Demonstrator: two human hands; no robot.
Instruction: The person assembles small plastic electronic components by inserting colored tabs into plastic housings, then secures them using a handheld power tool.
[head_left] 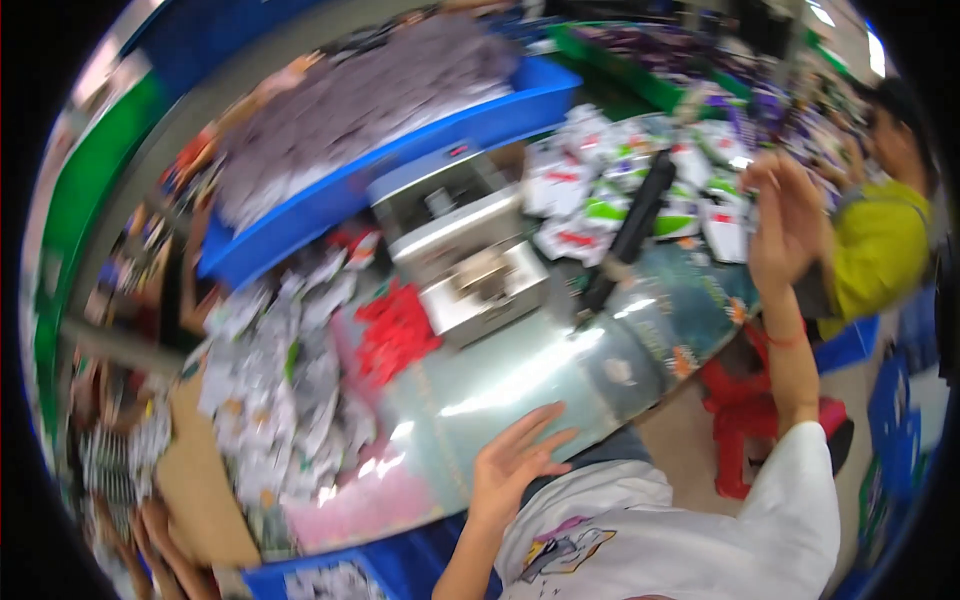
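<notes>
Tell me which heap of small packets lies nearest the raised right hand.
The white packets with red and green print, heaped at the table's far right just beside the right hand. The grey-white heap lies far left, nearer the left hand.

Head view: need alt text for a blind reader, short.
A person's left hand rests open on the edge of a glossy table, while the right hand is raised, blurred, holding nothing visible. A small metal machine, a red pile and heaps of packets crowd the table; a person in yellow sits opposite.
</notes>
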